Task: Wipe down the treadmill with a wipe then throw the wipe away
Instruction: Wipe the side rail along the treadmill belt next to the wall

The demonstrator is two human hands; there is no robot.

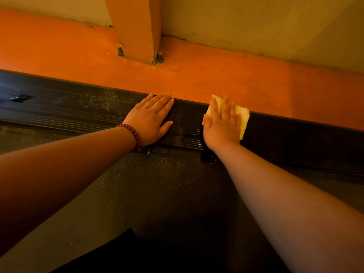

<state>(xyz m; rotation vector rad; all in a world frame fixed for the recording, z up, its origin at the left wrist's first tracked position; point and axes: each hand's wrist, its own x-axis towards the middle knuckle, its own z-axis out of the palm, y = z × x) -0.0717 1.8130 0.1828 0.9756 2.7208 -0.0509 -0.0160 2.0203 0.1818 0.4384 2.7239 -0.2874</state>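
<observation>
The treadmill's black ribbed side rail [69,107] runs across the view from left to right, dusty with pale specks on its left part. Its dark textured belt [149,184] lies below the rail, nearer to me. My right hand [222,125] lies flat on a pale yellow wipe [243,116], pressing it onto the rail near the rail's far edge. The hand is slightly blurred. My left hand [151,119], with a red bead bracelet at the wrist, rests flat and spread on the rail just left of the wipe, holding nothing.
Beyond the rail is an orange floor [216,75]. An orange post [137,28] bolted to the floor stands at the top centre, against a beige wall [256,22]. A dark wet-looking mark [19,98] sits on the rail at far left.
</observation>
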